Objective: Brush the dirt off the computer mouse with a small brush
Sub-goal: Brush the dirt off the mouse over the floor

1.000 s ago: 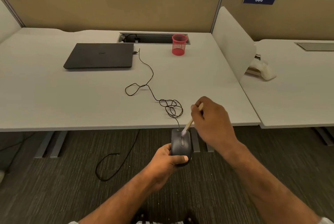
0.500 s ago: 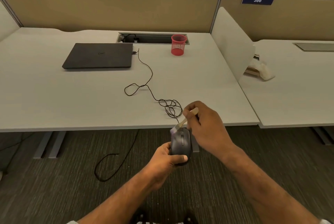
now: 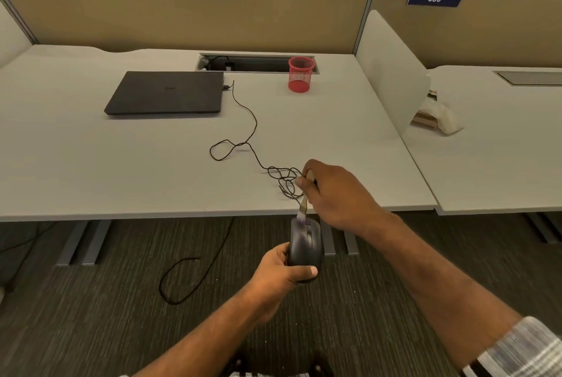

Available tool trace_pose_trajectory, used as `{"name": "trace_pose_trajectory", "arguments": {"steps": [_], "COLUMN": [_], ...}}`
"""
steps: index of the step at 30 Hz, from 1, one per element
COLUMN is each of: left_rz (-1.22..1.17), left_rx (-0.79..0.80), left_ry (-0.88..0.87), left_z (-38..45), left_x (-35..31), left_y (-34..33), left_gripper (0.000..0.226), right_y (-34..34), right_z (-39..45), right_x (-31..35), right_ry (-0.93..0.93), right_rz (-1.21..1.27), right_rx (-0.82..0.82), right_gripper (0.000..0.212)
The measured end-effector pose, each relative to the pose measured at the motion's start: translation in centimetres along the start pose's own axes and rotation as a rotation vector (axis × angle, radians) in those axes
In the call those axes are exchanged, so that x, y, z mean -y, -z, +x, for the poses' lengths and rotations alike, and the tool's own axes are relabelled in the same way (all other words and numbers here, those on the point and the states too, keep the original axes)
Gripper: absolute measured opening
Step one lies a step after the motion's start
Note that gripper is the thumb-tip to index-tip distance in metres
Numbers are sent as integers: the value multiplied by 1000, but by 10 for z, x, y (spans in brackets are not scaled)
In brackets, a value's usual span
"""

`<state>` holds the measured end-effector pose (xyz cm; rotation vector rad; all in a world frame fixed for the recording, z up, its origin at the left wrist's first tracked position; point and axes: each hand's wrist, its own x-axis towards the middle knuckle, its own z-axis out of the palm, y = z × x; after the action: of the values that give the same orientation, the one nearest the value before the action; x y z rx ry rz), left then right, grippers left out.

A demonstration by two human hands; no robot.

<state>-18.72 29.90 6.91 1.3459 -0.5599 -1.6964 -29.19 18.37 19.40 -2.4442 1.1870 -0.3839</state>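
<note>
Starting at the far left part of the desk [image 3: 76, 163], my shut black laptop [image 3: 165, 93] lies flat. A thin black cord [image 3: 252, 130] is plugged into its right side. The cord wiggles across the desk and bunches up in loops near the front edge. A red mesh cup [image 3: 300, 74] stands near the back edge. My left hand [image 3: 281, 270] is off the desk, out past the front edge and over the carpet [image 3: 91, 316]. It wraps around the dark mouse [image 3: 305, 244], with my thumb pressed across the near end. My right hand [image 3: 337, 194] is over the front edge, fingers pinched on the pale handle of a small brush [image 3: 304, 204]. The brush points down, and its hairs touch the far left top of the mouse.
</note>
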Motion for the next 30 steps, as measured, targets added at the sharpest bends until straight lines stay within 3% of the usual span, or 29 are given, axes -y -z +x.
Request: {"name": "trace_pose_trajectory", "arguments": {"steps": [4, 9, 14, 19, 24, 30], "left_rz": [-13, -71, -93, -104, -142, -141], "left_rx": [11, 17, 42, 69, 98, 131], "left_ry": [-6, 6, 11, 14, 41, 41], "left_z": [1, 5, 5, 5, 4, 0], "left_x": [0, 2, 3, 4, 6, 6], "left_y": [2, 5, 8, 10, 10, 11], "left_gripper": [56, 59, 59, 58, 59, 59], "right_y": [6, 11, 10, 12, 2, 0], "right_z": [11, 16, 20, 22, 17, 16], "right_x": [1, -2, -17, -30, -34, -40], "right_ry": [-3, -49, -103, -188, -202, -190], "right_rz": [33, 107, 108, 352, 315, 374], "right_rx": [-49, 190, 88, -47, 79, -10], "right_gripper": [25, 26, 22, 24, 24, 21]}}
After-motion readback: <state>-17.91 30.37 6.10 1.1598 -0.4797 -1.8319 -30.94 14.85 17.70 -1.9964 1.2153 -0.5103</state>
